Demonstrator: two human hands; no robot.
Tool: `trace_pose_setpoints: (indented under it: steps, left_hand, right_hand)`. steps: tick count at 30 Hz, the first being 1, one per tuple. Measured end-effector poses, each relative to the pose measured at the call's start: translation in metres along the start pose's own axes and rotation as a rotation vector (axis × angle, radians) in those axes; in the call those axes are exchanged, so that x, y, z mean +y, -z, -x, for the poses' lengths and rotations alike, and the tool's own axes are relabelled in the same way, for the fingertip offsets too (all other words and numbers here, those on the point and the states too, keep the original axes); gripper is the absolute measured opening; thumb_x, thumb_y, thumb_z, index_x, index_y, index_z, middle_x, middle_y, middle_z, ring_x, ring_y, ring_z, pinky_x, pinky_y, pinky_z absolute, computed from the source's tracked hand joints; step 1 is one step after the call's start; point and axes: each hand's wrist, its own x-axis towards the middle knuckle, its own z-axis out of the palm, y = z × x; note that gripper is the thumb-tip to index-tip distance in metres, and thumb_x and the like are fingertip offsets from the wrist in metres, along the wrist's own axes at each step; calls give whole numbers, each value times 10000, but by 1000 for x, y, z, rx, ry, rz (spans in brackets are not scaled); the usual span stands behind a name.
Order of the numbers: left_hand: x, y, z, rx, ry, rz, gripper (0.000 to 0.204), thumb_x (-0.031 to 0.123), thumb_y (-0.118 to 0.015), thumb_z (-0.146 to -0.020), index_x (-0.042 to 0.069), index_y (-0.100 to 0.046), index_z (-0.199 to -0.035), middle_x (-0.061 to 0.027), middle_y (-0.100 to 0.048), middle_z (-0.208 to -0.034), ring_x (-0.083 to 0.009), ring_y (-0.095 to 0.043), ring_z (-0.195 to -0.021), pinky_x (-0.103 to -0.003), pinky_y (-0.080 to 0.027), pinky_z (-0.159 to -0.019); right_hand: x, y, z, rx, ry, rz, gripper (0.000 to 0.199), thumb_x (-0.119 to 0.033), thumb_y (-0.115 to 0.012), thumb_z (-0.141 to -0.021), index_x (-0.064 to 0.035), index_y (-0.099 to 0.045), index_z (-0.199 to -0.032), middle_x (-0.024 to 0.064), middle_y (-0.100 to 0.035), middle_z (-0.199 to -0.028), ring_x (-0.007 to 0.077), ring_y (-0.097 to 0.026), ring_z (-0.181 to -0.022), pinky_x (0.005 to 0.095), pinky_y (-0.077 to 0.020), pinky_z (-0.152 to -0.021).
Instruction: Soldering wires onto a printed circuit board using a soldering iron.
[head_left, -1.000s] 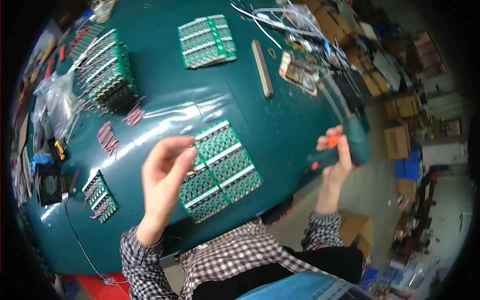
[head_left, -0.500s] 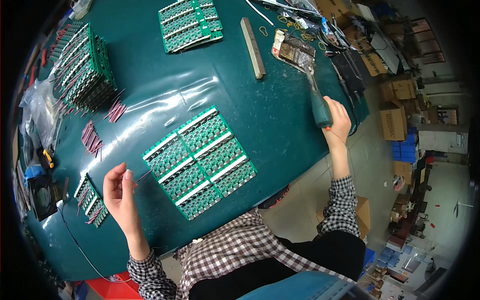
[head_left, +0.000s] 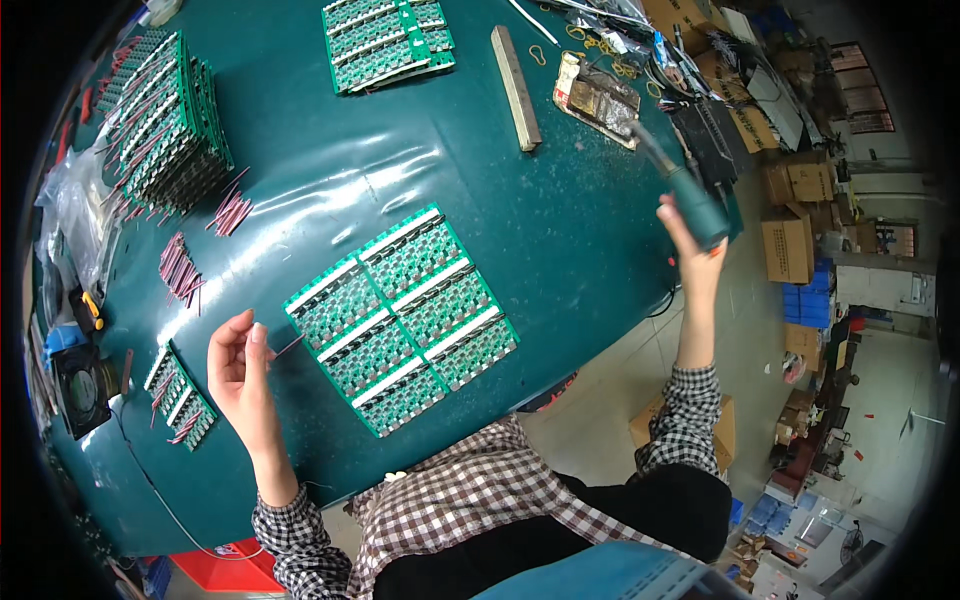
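Note:
My right hand (head_left: 700,262) grips the teal handle of a soldering iron (head_left: 697,207) over the table's right side. Its metal tip points up and left, close to the edge of a small stained tray (head_left: 604,97). At the left, my left hand (head_left: 240,380) is closed, pinching a short thin wire (head_left: 290,346) that sticks out toward the circuit board panel (head_left: 405,322). This green panel lies flat in front of me, in two columns of boards with white and black strips. Whether the wire touches the panel's left edge, I cannot tell.
Stacked circuit boards (head_left: 175,130) with red wires stand at the far left, near loose wire bundles (head_left: 181,270). A small wired board (head_left: 180,400) lies left of my left hand. More panels (head_left: 385,45) and a bar (head_left: 515,90) lie at the back. A cable (head_left: 150,470) crosses the lower left.
My right hand has swung rightward with the soldering iron, drawing its tip off the stained tray to the tray's edge. My left hand stays nearly in place with the wire.

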Motion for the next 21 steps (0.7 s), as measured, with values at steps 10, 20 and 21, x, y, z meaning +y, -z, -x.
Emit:
trace_pose_setpoints:
  steps: [10,20,21]
  left_hand:
    - [-7,4,-1,-15,37,22,202,93,-582,-867,-8,-567,-1042,13,-539,-821,-34,-440,-654,-159,-345,-586]
    - [-11,8,-2,-32,32,24,207,107,-574,-876,-5,-571,-1049,17,-538,-817,-34,-442,-652,-161,-343,-589]
    - [-11,9,-1,-25,28,15,205,108,-572,-877,-2,-572,-1049,18,-537,-816,-33,-445,-655,-161,-343,-589]
  right_hand:
    - [37,34,-55,-58,-600,-601,238,-191,-664,-804,-24,-613,-965,86,-654,-898,179,-648,-740,229,-512,-575]
    - [-11,-11,-17,12,104,166,322,-175,-758,-728,42,-637,-933,47,-656,-788,84,-590,-705,222,-444,-681]
    - [-7,-13,-15,23,166,229,323,-178,-757,-728,42,-634,-931,45,-658,-786,94,-589,-709,232,-449,-689]
